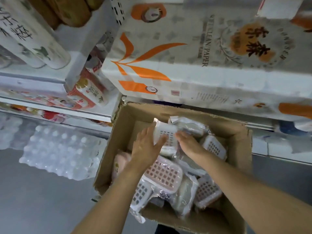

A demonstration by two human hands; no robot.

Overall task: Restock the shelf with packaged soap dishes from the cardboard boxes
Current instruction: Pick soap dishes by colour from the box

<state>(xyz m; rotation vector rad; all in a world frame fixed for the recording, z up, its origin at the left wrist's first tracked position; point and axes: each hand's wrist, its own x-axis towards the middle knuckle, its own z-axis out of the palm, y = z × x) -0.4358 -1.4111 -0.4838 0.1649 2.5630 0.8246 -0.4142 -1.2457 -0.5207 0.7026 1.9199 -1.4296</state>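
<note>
An open cardboard box (236, 130) stands on the floor below me, holding several plastic-wrapped soap dishes with gridded lids, pink (164, 174) and white (213, 146). Both my hands reach into it. My left hand (146, 146) lies with straight fingers against the left side of a white packaged soap dish (166, 132) standing near the box's far end. My right hand (187, 142) holds that same dish from the right, its fingers tucked down behind the wrap and partly hidden.
Big orange-and-white toilet paper packs (194, 53) fill the shelf right behind the box. More paper rolls (91, 93) sit on white shelves (55, 112) at left. A shrink-wrapped bottle pack (59, 149) lies on the grey floor left of the box.
</note>
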